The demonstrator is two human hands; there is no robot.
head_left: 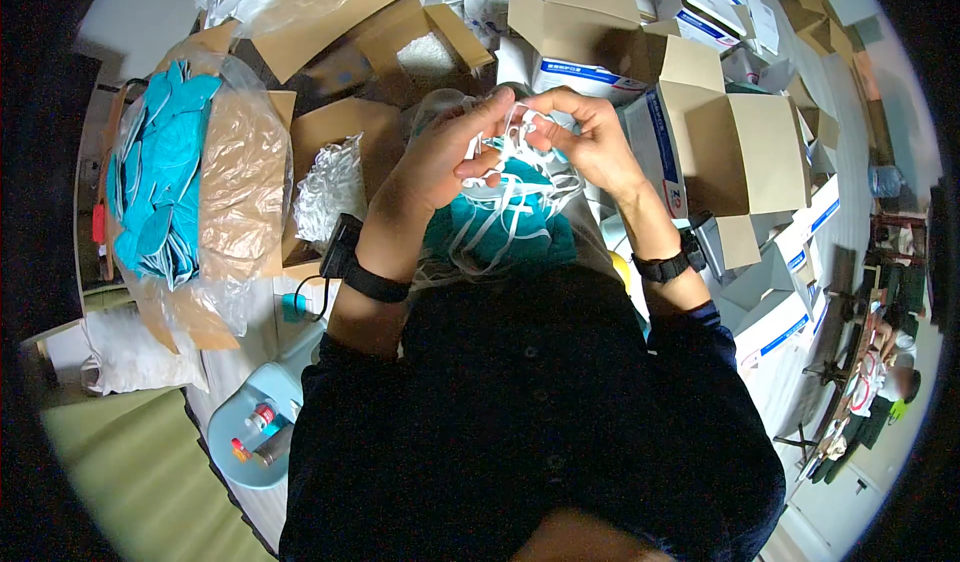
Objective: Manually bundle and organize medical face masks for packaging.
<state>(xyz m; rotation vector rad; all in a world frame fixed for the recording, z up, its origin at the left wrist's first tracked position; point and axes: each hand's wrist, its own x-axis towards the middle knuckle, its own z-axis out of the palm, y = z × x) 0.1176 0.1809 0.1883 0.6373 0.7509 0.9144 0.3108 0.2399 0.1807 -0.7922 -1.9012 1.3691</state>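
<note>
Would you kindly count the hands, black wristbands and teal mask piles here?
Hands: 2 (left, right)
Wristbands: 2 (left, right)
Teal mask piles: 2 (in hand, bagged)
Total: 6

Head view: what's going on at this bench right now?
A person works both hands at a tangle of white elastic straps on a stack of teal masks held against the body. The left hand and right hand pinch the straps between their fingertips. A bag of more teal masks sits to the left, with open cardboard boxes around.
</note>
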